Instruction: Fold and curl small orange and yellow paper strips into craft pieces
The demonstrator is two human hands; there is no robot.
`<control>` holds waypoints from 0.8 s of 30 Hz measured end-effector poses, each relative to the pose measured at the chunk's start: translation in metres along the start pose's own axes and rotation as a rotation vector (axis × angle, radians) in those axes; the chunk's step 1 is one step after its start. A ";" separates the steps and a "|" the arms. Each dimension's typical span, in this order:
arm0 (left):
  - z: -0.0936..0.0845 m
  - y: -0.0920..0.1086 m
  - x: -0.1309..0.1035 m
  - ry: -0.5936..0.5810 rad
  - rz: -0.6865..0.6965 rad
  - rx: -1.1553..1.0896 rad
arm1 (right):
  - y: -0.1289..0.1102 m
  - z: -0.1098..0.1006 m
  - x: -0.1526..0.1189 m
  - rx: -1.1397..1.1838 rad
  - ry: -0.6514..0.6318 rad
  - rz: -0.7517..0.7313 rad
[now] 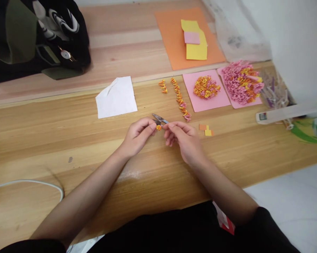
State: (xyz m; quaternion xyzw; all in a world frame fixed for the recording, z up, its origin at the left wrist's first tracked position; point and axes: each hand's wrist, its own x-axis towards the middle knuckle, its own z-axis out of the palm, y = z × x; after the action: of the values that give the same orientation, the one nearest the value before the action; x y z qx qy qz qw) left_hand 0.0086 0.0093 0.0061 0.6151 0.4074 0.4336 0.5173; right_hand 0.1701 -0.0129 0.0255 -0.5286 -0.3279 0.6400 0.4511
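Note:
My left hand point(140, 135) is closed, thumb and forefinger pinching a small orange-and-yellow piece point(158, 127), seemingly of folded or rolled paper. Close on the other side of that piece is my right hand point(181, 137), its thumb and forefinger pressed together; what lies between them is too small to make out. Just beyond the fingertips shows a small metal tool point(160, 118) with pointed blades, like scissors, partly hidden by the fingers. A row of similar orange, yellow and pink pieces point(179, 99) lies beyond my hands, and a shorter orange row point(163, 86) is left of it.
Heaps of small pieces sit on two pink sheets point(192, 104) at the right. Paper scraps point(207, 131) lie near my right hand, a white sheet point(117, 100) farther left. Behind are an orange sheet point(171, 42) and a black bag point(79, 45). A pale cable point(29, 181) runs left.

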 end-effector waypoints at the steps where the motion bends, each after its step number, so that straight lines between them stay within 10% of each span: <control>1: 0.000 0.000 0.000 0.000 -0.003 -0.005 | 0.000 0.000 0.000 0.002 0.001 0.000; 24: 0.001 -0.003 0.000 0.025 -0.029 -0.079 | -0.001 0.000 -0.001 0.009 -0.023 -0.010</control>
State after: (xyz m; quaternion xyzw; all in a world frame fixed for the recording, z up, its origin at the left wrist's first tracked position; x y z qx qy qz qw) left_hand 0.0094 0.0095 0.0032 0.5827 0.4051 0.4495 0.5424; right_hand 0.1703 -0.0133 0.0267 -0.5174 -0.3330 0.6453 0.4527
